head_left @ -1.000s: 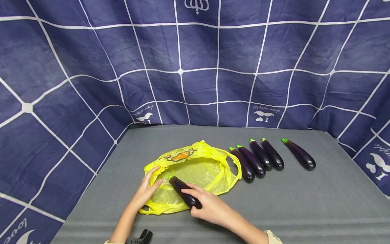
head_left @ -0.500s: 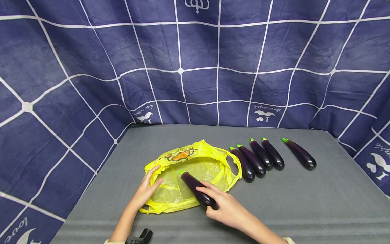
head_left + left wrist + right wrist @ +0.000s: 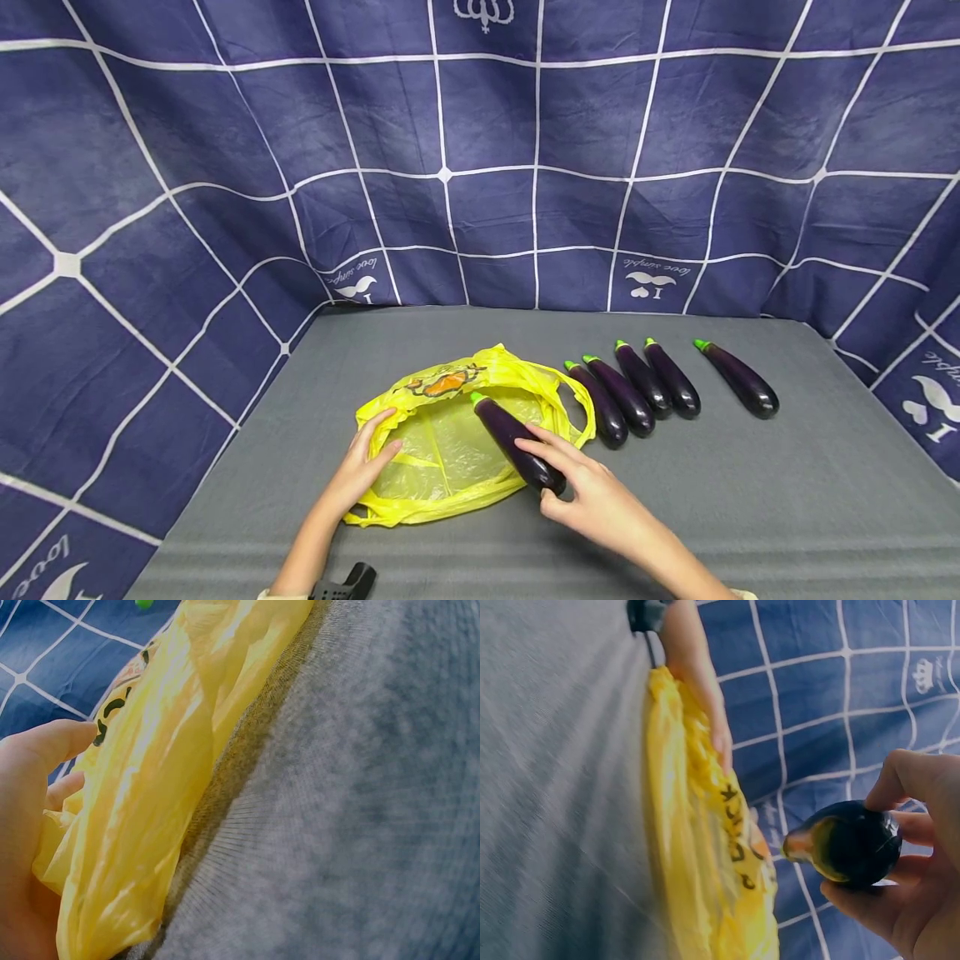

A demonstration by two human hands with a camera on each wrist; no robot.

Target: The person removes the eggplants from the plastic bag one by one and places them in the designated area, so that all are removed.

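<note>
My right hand [image 3: 592, 492] grips a dark purple eggplant [image 3: 517, 446] near its thick end. Its green stem points up and left, over the yellow plastic bag [image 3: 450, 500]. The right wrist view shows the eggplant [image 3: 855, 844] nearly end-on, between thumb and fingers. At the bag's left side, my left hand [image 3: 360, 467] touches the rim of the open mouth, with thumb and index finger spread apart. Yellow film partly covers the left hand [image 3: 30, 795] in its wrist view. An orange and black print marks the bag's far side.
Several eggplants [image 3: 633, 379] lie side by side right of the bag, and a separate eggplant [image 3: 738, 382] lies farther right. A blue curtain [image 3: 570, 125] with white lines stands behind the grey table [image 3: 750, 500]. A black device [image 3: 345, 583] sits at my left wrist.
My right hand and the eggplant have moved right and slightly up, from the bag's near left part toward its right side. The left hand and the bag have stayed in place.
</note>
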